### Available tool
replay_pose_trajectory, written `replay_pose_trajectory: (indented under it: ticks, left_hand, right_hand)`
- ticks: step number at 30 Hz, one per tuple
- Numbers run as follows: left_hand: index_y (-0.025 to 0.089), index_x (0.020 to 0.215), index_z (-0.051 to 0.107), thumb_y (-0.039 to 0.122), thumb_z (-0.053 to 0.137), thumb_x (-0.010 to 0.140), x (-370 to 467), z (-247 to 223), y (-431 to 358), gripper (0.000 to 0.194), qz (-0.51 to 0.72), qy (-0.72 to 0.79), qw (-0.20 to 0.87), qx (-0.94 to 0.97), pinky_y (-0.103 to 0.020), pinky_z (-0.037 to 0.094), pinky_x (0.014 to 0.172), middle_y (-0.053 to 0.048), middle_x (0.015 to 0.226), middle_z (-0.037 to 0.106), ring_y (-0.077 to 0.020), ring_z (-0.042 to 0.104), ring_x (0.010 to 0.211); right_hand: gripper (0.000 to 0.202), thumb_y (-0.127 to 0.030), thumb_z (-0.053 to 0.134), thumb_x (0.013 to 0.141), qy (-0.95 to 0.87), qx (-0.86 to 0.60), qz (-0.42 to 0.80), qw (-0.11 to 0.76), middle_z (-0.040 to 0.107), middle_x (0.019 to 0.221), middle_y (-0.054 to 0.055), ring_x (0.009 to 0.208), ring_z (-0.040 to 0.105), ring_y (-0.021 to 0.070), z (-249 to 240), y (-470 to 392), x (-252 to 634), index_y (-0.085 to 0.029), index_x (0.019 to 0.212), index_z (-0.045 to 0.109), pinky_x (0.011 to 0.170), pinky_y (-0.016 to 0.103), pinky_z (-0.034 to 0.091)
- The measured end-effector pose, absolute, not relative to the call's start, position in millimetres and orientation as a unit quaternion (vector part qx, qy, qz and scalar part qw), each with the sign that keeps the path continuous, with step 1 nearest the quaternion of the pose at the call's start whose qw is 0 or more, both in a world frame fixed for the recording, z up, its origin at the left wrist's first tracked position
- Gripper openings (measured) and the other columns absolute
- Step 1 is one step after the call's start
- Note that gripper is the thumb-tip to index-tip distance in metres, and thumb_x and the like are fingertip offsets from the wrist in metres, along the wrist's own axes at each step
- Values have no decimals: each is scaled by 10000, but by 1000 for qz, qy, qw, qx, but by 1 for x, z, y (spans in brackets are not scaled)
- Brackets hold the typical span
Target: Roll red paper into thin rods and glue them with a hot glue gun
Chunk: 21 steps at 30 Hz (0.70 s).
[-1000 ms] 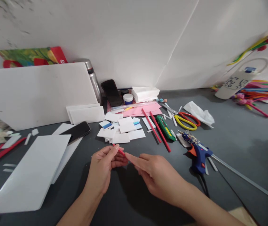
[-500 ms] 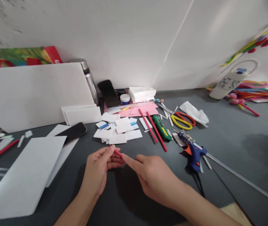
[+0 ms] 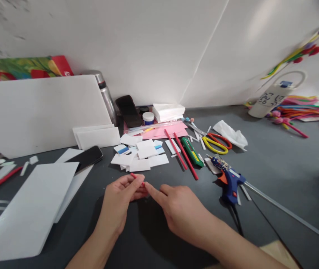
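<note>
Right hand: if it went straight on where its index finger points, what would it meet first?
Probably the short, thin red stick pinched in the left hand; the pointing index fingertip may be touching its end.

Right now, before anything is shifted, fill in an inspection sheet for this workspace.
Surface: dark grey tabletop, strewn with white cards and white offcuts.
Work pieces: red stick, held; two red rods beside the green cutter.
Clutter: scissors, crumpled tissue, black phone at left.
Hands: left hand, fingers pinching the red stick; right hand, index finger extended to its end, contact unclear.
Cables: black cord running from the glue gun toward the near edge.
Surroundings: white wall behind; steel flask and white bottle near it.
</note>
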<state>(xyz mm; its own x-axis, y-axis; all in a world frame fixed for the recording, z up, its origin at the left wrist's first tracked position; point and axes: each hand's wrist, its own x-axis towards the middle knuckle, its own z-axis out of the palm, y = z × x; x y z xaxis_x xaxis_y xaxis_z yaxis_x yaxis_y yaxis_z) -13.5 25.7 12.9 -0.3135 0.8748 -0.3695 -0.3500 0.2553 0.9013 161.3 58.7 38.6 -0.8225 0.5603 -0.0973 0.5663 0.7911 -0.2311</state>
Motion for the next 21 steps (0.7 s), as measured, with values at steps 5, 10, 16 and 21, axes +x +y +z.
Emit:
replay_pose_trajectory:
  ticks: [5,10,16,21]
  left_hand:
    - [107,897,717,283,844,664,-15,9,25,318,558,592,540,217,-289,602,696,-36,733,722,-162,691,684]
    - [98,913,712,274,825,686,-16,9,24,309,560,584,547,215,-318,608,730,-47,736,730,-176,703,702]
    - [98,861,704,264,845,658,-22,17,27,298,590,576,530,196,-261,597,672,-52,733,741,-153,699,649]
    - [99,879,713,253,857,651,-30,19,32,310,641,559,492,186,-235,590,681,-35,723,737,-134,694,648]
  right_hand:
    - [692,-68,479,821,947,296,-121,20,668,909,81,646,591,189,39,59,160,-142,1501,376,524,322,292]
    - [653,-74,482,839,936,308,-173,-11,681,927,106,675,619,191,36,61,162,-161,1483,420,563,293,376]
    - [505,-373,489,974,671,362,-631,-147,706,856,62,611,688,159,34,77,171,-180,1437,434,567,265,509]
    - [530,-424,718,813,563,340,-743,-121,740,871,95,582,706,157,36,87,173,-119,1227,590,518,231,498]
